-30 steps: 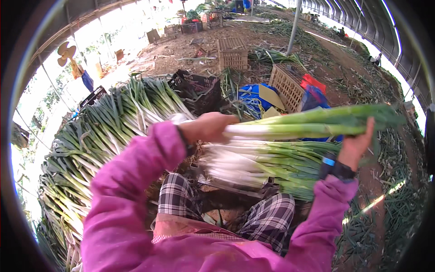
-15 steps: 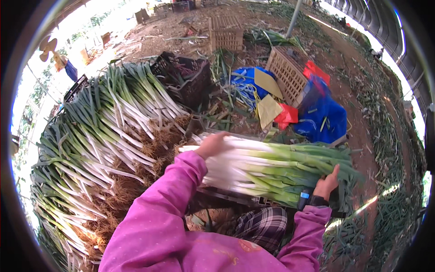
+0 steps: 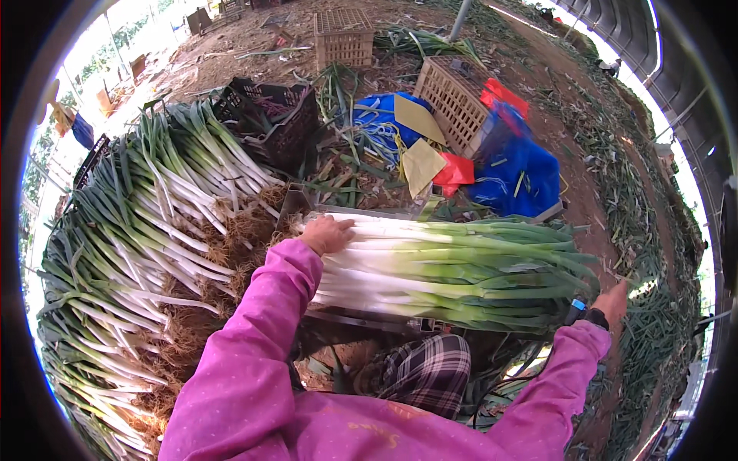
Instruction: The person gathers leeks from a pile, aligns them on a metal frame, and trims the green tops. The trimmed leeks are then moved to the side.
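Note:
A thick layer of trimmed leeks (image 3: 430, 269) lies crosswise before me on a metal-edged tray or stand (image 3: 369, 209), white ends left and green tops right. My left hand (image 3: 328, 233) rests on the white ends, its fingers laid over the stems. Beyond the green tips, apart from the bundle, is my right hand (image 3: 613, 302); its fingers are partly hidden and small, so a grip cannot be made out. A dark band with a blue-lit device (image 3: 576, 307) sits at that wrist. Left of me, a big heap of untrimmed leeks (image 3: 146, 253) shows brown roots (image 3: 192, 323) turned toward me.
Behind the heap stands a dark plastic crate (image 3: 269, 127). Farther back are a tan slatted crate (image 3: 344, 42) and a tilted tan crate (image 3: 453, 100). Blue sheeting (image 3: 519, 177), a red bag (image 3: 455, 173) and yellow card (image 3: 421, 165) lie beyond the leeks. Leaf scraps (image 3: 653, 369) litter the ground.
My right hand has left the green tops and moved right, past the tips. My left hand stays at the white ends. The view has shifted, so the surroundings appear farther left.

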A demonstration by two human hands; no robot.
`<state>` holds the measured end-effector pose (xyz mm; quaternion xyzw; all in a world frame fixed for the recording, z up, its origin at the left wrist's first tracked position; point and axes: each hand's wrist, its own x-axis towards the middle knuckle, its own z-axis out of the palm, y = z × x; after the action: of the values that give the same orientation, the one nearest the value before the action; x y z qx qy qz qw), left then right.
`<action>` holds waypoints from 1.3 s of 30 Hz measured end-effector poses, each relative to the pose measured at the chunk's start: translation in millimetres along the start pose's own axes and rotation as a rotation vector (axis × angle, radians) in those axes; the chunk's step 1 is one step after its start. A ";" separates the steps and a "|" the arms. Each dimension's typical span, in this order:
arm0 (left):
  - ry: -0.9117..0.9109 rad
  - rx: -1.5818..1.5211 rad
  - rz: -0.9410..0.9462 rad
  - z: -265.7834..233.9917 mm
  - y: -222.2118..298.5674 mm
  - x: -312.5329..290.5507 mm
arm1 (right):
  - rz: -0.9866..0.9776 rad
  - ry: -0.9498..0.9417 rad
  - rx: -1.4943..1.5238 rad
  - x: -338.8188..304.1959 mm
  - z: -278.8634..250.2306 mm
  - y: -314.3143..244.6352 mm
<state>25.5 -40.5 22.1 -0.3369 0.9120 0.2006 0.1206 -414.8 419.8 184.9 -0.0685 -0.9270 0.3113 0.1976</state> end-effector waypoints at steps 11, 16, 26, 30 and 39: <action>-0.090 0.231 0.336 -29.9 -15.4 -60.8 | -1.350 -0.847 -0.293 -239.4 60.7 -81.9; 0.130 0.164 0.324 -13.2 -26.2 -42.8 | -1.332 -0.738 -0.267 -207.3 88.2 -78.5; 0.089 0.023 0.102 -12.9 -51.6 -52.8 | -1.255 -0.886 -0.468 -194.9 89.1 -104.1; 0.197 0.135 0.205 16.4 -28.1 -46.1 | -1.357 -0.881 -0.552 -209.4 99.4 -134.4; 0.094 0.093 0.152 17.6 -60.8 -69.9 | -1.391 -0.988 -0.462 -228.4 114.9 -135.9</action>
<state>119.3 -35.2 14.0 -0.2700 0.9478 0.1506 0.0777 -254.0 191.2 109.4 0.6151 -0.7779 -0.0807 -0.0996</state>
